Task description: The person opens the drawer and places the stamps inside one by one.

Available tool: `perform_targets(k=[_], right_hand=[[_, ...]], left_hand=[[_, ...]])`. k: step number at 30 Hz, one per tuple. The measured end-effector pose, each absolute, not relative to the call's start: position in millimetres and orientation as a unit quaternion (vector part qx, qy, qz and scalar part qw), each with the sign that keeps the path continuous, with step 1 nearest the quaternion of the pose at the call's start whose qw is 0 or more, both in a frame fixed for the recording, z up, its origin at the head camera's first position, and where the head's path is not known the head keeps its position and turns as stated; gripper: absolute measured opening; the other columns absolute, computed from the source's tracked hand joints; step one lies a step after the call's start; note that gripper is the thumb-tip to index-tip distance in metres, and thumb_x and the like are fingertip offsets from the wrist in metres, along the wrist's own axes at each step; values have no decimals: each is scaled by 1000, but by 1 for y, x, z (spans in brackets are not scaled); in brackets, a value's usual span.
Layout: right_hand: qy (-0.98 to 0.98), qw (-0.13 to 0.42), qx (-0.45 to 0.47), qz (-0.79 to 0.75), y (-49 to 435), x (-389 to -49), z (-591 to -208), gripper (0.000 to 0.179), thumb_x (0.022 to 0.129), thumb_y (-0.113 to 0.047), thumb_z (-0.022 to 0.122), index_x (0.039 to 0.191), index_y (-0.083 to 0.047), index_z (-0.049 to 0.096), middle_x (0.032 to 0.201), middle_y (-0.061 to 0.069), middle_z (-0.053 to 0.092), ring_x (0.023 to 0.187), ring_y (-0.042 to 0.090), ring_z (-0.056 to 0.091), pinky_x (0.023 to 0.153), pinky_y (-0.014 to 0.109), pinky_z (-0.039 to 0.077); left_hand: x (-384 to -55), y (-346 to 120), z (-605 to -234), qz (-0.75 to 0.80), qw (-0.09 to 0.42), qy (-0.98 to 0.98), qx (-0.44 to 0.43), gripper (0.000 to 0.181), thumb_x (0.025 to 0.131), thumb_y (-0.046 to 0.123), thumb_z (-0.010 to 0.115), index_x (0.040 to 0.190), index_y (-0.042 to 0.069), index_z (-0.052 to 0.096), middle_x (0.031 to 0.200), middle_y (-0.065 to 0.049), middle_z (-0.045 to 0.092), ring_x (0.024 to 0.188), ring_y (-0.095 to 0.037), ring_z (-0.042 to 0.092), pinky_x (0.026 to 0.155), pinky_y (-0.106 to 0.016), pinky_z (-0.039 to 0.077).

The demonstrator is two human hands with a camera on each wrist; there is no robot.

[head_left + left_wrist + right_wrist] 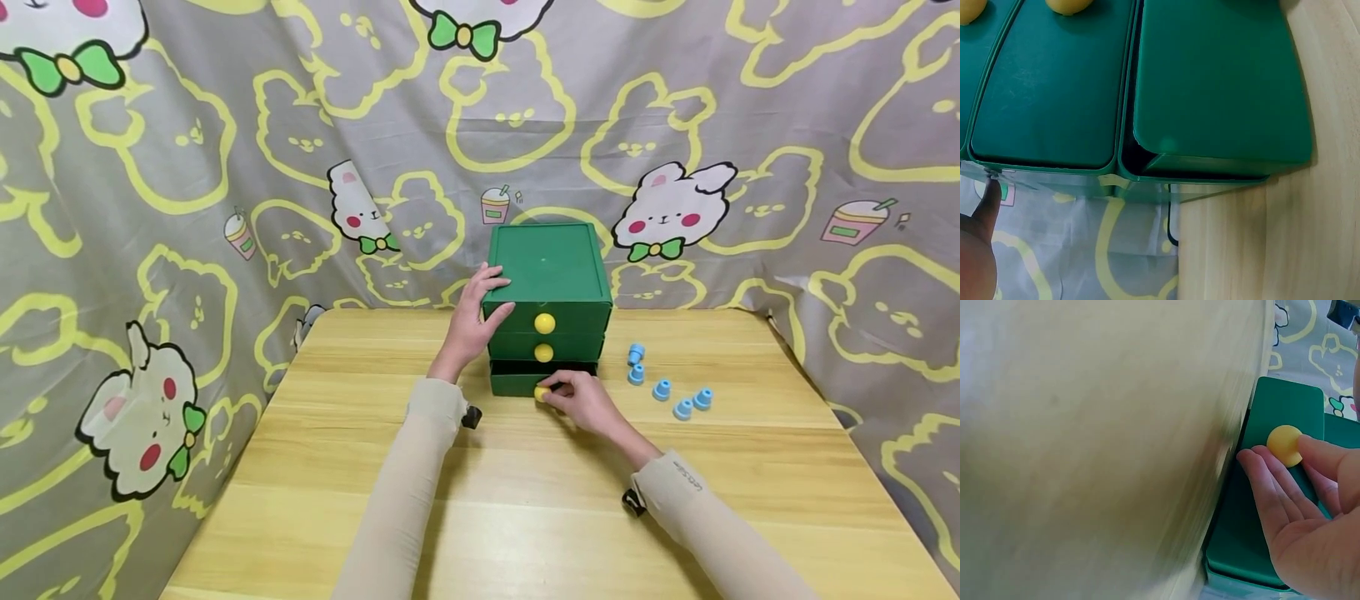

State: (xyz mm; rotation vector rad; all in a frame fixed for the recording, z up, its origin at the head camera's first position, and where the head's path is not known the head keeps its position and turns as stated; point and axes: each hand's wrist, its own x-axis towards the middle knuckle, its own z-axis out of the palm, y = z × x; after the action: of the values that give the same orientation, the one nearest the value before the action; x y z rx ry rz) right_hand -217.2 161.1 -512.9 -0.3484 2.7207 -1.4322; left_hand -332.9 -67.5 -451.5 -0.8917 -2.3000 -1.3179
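A green cabinet with three drawers, each with a round yellow knob, stands at the back of the table. Its bottom drawer is pulled partly out; the two drawers above it are closed. My right hand pinches the bottom knob between thumb and fingers. Against the cabinet's upper left side rests my left hand, fingers spread near the top edge and thumb toward the front. In the left wrist view, the bottom drawer front juts out past the others.
Several small light-blue cup-shaped pieces, one of them a blue piece, are scattered on the wooden table right of the cabinet. A patterned grey curtain hangs close behind the cabinet and along both sides.
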Motion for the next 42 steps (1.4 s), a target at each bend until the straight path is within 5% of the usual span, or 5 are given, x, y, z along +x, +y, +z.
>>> perform_targets(k=[23,34,42], right_hand=[[873,54,-129,-466,166,-198,-515,17,98,-8,71,114,-12,77,115,11,75,88,18,74,71,23,58],[876,53,-131,-460,165,-189,-512,15,97,-8,72,111,-12,78,109,6,77,89,17,74,73,24,58],[877,53,-136,-458,164,-183,-512,15,97,-8,72,110,-12,79,104,6,77,87,20,75,71,23,57]], left_hand=[[-331,-69,-448,-457,159,-818,-311,39,104,31,65,141,22,57,164,6,39,160,-11,16,127,-54,25],[-333,-69,-449,-454,162,-818,-314,58,101,65,51,141,23,57,164,8,39,160,-9,15,127,-54,23],[-333,-70,-449,-454,159,-819,-312,48,104,51,58,142,23,57,164,8,39,160,-10,15,127,-55,23]])
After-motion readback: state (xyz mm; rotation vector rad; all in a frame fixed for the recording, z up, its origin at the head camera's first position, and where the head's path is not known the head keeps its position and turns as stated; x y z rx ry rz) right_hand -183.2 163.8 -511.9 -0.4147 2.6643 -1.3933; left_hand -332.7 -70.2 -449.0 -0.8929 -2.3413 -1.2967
